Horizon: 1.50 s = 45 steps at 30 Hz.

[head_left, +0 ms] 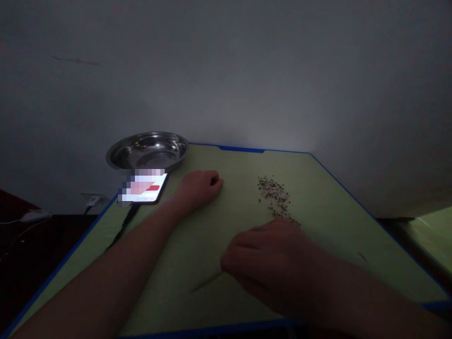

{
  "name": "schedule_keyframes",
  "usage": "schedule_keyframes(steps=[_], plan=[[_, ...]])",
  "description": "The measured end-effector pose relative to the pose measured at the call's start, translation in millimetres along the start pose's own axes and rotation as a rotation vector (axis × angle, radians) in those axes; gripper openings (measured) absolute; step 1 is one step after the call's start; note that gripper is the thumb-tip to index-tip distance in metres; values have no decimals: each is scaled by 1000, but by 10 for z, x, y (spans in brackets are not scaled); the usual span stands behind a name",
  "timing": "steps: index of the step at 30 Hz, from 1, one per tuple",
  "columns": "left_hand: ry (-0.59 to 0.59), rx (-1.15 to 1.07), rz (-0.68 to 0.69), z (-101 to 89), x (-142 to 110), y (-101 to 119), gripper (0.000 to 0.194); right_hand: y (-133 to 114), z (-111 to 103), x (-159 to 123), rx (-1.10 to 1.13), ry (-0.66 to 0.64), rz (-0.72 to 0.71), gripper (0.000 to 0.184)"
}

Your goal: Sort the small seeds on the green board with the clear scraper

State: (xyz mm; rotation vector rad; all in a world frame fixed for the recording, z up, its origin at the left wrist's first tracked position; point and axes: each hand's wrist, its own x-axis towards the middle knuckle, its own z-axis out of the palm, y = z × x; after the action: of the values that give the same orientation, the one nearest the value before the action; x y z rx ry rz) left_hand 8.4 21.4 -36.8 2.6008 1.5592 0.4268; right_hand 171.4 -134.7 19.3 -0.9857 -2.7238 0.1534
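My left hand [201, 186] rests on the table beside the phone, its fingers curled into a loose fist with a dark gap at the thumb and nothing visible in it. Low in the view, my right hand [268, 259] is closed around a thin, pointed, stick-like tool [207, 281]. The tool's tip points left, low over the tabletop; blur and dim light hide its exact kind. Just beyond the right hand lies a loose scatter of small dark and pale grains or seeds [273, 194], whose near end the hand partly covers.
A shiny steel basin [151, 149] stands at the table's far left corner. In front of it lies a lit phone [151, 193] with a dark strap or cable [125, 223]. The pale green table [226, 226] has blue edging and meets a grey wall [247, 84].
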Motion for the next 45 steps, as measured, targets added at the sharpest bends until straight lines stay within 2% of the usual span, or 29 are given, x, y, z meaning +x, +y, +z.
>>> schedule_keyframes(steps=[3, 7, 14, 18, 20, 24, 28, 31, 34, 38, 45], plan=[[2, -14, 13, -10, -12, 5, 35, -79, 189, -31, -92, 69, -102, 10], [-5, -28, 9, -17, -18, 15, 34, -84, 292, -191, -129, 58, -137, 10], [27, -21, 10, 17, -4, 10, 35, -64, 171, -548, -270, 78, -72, 29], [25, -34, 16, 17, 2, 6, 34, -38, 112, -712, -278, 54, -46, 31], [25, -32, 15, 0, 1, 13, 33, -20, 55, -745, -263, 85, -24, 32], [10, -33, 1, -34, -6, 28, 33, 86, -111, -748, -199, 175, 114, 32], [1, -40, 4, -26, -1, 15, 34, 299, -189, -766, -50, 103, 328, 19], [5, -32, 5, -6, 7, 0, 35, 397, -136, -796, 11, 89, 384, 18], [9, -30, 12, -2, 8, -3, 35, 347, -33, -820, -65, 122, 333, 20], [0, -36, -1, -20, -3, 12, 34, 140, 92, -822, -227, 166, 213, 25], [11, -27, 12, -21, -8, 23, 35, -114, 236, -831, -345, 157, 18, 29]])
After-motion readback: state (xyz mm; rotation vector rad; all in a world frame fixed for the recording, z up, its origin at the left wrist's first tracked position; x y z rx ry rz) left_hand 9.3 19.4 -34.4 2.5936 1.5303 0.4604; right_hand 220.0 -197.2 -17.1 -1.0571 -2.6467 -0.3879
